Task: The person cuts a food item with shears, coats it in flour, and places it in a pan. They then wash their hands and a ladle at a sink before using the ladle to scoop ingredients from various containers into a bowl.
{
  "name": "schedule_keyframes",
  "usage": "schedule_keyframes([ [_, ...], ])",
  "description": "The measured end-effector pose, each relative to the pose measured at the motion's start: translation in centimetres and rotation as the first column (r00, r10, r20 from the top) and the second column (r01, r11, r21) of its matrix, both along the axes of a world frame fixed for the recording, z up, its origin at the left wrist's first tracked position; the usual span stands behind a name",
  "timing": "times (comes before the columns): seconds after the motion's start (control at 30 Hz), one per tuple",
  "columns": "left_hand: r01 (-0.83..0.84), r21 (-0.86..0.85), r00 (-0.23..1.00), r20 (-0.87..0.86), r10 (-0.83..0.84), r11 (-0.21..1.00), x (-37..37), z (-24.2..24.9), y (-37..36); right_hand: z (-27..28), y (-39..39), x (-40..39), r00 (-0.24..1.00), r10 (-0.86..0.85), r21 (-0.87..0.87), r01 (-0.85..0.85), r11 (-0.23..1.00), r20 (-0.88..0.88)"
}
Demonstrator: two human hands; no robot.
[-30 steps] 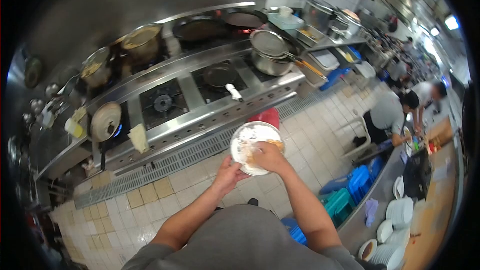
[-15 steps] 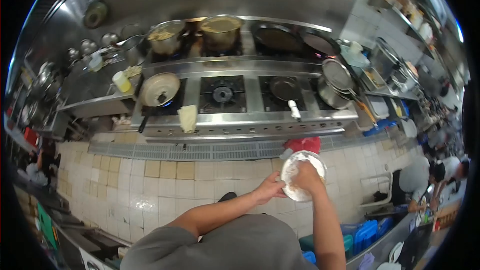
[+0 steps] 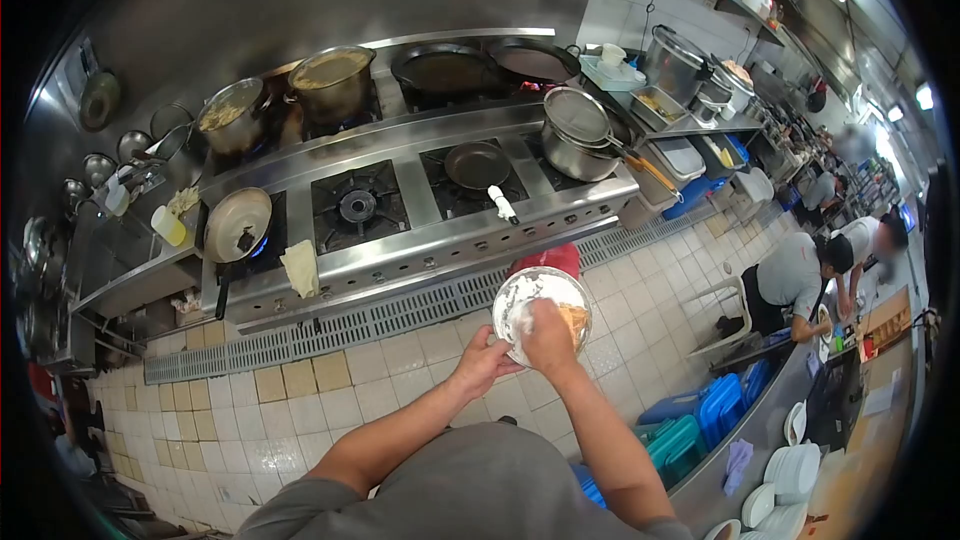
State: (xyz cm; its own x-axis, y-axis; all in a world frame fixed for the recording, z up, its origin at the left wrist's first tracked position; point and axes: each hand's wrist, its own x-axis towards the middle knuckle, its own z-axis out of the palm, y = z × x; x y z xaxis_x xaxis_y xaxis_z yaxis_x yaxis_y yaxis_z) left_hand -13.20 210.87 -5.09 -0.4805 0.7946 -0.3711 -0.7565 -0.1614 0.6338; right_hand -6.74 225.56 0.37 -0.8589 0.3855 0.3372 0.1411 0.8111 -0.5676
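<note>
A round metal bowl (image 3: 589, 312) holds white powder (image 3: 545, 283) that looks like flour, with an orange-brown piece of food (image 3: 574, 320) at its right side. My left hand (image 3: 484, 364) grips the bowl's lower left rim, thumb on the near side. Inside the bowl is my right hand (image 3: 552, 338), over the powder and just left of the orange-brown piece. Its fingertips are blurred and partly hidden, so what they hold does not show.
Ahead stands a stove (image 3: 380, 240) with a frying pan (image 3: 238, 225) over a flame, stockpots (image 3: 335, 90) and a saucepan (image 3: 580, 155). A red bag (image 3: 548, 258) lies beyond the bowl. At right are blue bins (image 3: 720, 405), a plate-stacked counter (image 3: 700, 510) and co-workers (image 3: 795, 270).
My view has turned right, bringing more of the right-hand counter and co-workers into sight. The orange-brown food in the bowl now shows beside my right hand, which has shifted within the bowl.
</note>
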Motion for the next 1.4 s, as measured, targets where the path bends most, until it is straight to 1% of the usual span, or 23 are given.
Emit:
schedule_keyframes([
  [0.03,0.006,-0.001,1.0,-0.001,-0.006,1.0,-0.1,-0.2,0.3,0.1,-0.2,0.6,1.0,-0.006,-0.001,0.006,1.0,-0.001],
  [0.1,0.002,-0.008,1.0,0.025,-0.002,1.0,0.0,-0.3,0.6,0.4,-0.5,2.0,0.975,0.079,-0.151,-0.048,0.987,0.207],
  [0.17,0.01,-0.01,1.0,0.022,-0.01,1.0,0.1,-0.2,0.9,0.7,-0.2,3.3,0.975,0.045,-0.137,-0.016,0.99,0.218],
  [0.23,0.031,-0.019,0.999,0.026,-0.03,0.999,0.5,0.0,1.1,1.6,0.7,5.0,0.947,0.111,0.087,-0.143,0.986,0.301],
  [0.33,0.034,-0.002,0.999,-0.003,-0.034,0.999,1.0,0.4,2.1,1.8,1.9,6.0,0.934,0.095,0.153,-0.155,0.976,0.344],
  [0.47,0.033,-0.039,0.999,0.0,-0.033,0.999,1.6,0.6,2.8,1.4,2.8,6.4,0.943,0.087,0.208,-0.16,0.965,0.322],
  [0.53,0.073,-0.033,0.997,-0.003,-0.073,0.997,1.6,0.5,3.1,0.9,3.8,6.1,0.921,0.075,0.08,-0.114,0.99,0.382],
  [0.57,0.081,-0.03,0.997,-0.016,-0.081,0.996,1.7,0.5,3.3,0.8,4.0,6.2,0.926,0.066,0.085,-0.105,0.991,0.371],
  [0.63,0.08,0.007,0.997,-0.018,-0.08,0.997,2.2,0.8,3.5,1.4,3.3,6.3,0.983,0.013,0.089,-0.029,0.996,0.182],
  [0.67,0.088,0.01,0.996,-0.027,-0.088,0.996,2.4,0.8,3.7,1.8,3.3,6.4,0.985,0.004,0.093,-0.02,0.995,0.173],
  [0.73,0.123,-0.041,0.992,0.005,-0.123,0.992,2.6,0.5,3.9,3.6,3.0,6.6,0.904,-0.036,0.207,-0.059,0.976,0.427],
  [0.83,0.139,-0.068,0.99,0.026,-0.137,0.988,2.9,-0.2,4.6,2.3,4.2,7.1,0.911,-0.036,0.219,-0.061,0.974,0.412],
  [0.9,0.113,-0.088,0.993,0.028,-0.111,0.99,3.4,-0.2,4.9,-0.2,5.3,7.5,0.873,0.044,0.149,-0.133,0.98,0.486],
  [0.93,0.134,-0.06,0.991,0.029,-0.133,0.989,3.6,0.0,5.2,-0.7,5.9,7.9,0.86,0.072,0.16,-0.176,0.971,0.506],
  [0.97,0.124,-0.106,0.992,0.019,-0.123,0.987,4.0,0.5,5.5,-0.7,6.7,8.2,0.846,0.085,0.17,-0.203,0.964,0.527],
  [1.03,0.145,-0.067,0.989,0.03,-0.143,0.987,4.2,-0.6,6.3,0.7,7.4,8.7,0.927,-0.01,0.182,-0.063,0.981,0.374],
  [1.13,0.149,-0.022,0.988,0.054,-0.147,0.989,5.7,0.3,8.2,3.5,8.2,10.0,0.928,-0.106,0.105,0.073,0.992,0.357],
  [1.2,0.157,0.001,0.987,0.042,-0.157,0.988,6.4,1.3,9.4,4.1,9.0,10.1,0.874,0.019,0.066,-0.058,0.996,0.486],
  [1.23,0.157,-0.015,0.987,0.042,-0.156,0.988,6.7,1.9,9.9,4.5,9.2,10.5,0.878,0.008,0.067,-0.046,0.997,0.479],
  [1.3,0.161,-0.039,0.987,0.032,-0.159,0.986,5.8,1.6,10.3,5.1,9.0,10.8,0.943,0.007,0.117,-0.049,0.992,0.334],
  [1.33,0.163,0.03,0.985,0.05,-0.164,0.986,5.1,0.6,10.4,4.1,9.5,10.3,0.931,0.1,0.094,-0.141,0.986,0.351],
  [1.37,0.16,0.104,0.983,0.071,-0.167,0.982,4.1,-0.3,10.9,2.8,9.7,9.5,0.932,0.097,0.101,-0.14,0.985,0.349],
  [1.4,0.137,0.018,0.99,0.029,-0.138,0.99,4.5,2.0,11.3,1.6,9.9,8.3,0.916,0.083,0.075,-0.121,0.99,0.393],
])
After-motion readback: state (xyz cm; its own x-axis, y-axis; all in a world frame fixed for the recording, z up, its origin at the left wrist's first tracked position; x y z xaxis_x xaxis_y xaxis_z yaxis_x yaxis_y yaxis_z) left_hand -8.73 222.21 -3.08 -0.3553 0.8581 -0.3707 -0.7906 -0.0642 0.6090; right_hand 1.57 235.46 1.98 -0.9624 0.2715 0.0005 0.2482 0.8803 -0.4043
